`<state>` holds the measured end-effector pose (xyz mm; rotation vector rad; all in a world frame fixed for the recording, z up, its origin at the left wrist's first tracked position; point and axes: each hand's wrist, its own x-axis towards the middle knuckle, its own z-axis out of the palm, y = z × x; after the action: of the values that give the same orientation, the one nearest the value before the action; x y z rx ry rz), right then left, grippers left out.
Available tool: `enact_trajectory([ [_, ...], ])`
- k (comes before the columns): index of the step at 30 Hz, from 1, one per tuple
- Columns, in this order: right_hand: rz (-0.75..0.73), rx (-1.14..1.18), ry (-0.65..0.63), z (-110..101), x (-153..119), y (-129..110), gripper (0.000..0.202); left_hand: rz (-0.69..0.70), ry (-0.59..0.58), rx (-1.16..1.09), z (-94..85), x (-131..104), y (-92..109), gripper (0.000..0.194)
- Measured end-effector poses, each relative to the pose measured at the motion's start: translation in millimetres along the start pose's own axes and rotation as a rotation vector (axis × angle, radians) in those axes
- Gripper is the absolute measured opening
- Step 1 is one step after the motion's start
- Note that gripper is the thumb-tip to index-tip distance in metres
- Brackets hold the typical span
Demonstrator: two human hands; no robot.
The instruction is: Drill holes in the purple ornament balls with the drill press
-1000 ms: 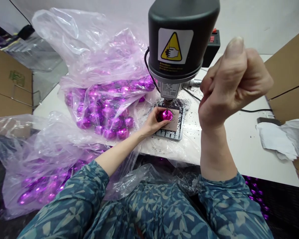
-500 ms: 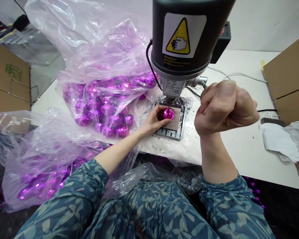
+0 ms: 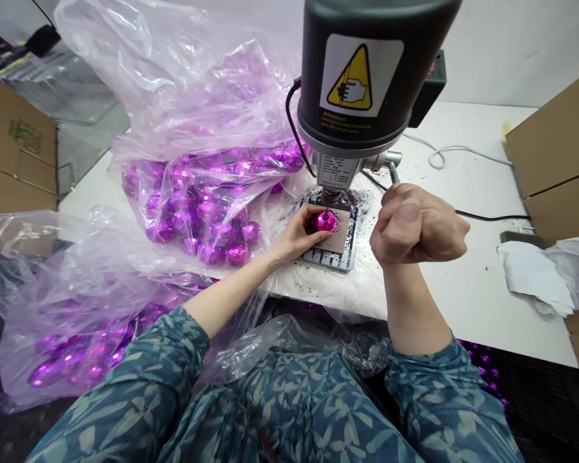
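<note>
Ball [image 3: 327, 221] in pinch of left hand [image 3: 301, 234] on board [image 3: 338, 243] under drill press [image 3: 367, 132]; lever [image 3: 394, 172] in closed fist of right hand [image 3: 417, 225]; plastic bag [image 3: 174, 119] of purple balls [image 3: 215, 235] at left, cardboard box [image 3: 554, 141] at right.

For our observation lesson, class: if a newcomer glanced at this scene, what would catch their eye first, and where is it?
Probably the big black machine head at the top, right of centre, with its yellow warning label. Next, the heap of shiny purple balls under clear plastic to its left. Then, below the machine, the left hand holding one bright faceted ball.
</note>
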<state>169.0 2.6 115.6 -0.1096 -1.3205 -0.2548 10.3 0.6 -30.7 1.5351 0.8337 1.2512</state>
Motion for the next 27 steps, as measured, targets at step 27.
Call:
enact_trajectory([
  [27, 0.497, -0.046, 0.102, 28.7, 67.9, 5.1, 0.059, 0.389, -0.841, 0.829, 6.8, -136.2, 75.2, 0.034],
])
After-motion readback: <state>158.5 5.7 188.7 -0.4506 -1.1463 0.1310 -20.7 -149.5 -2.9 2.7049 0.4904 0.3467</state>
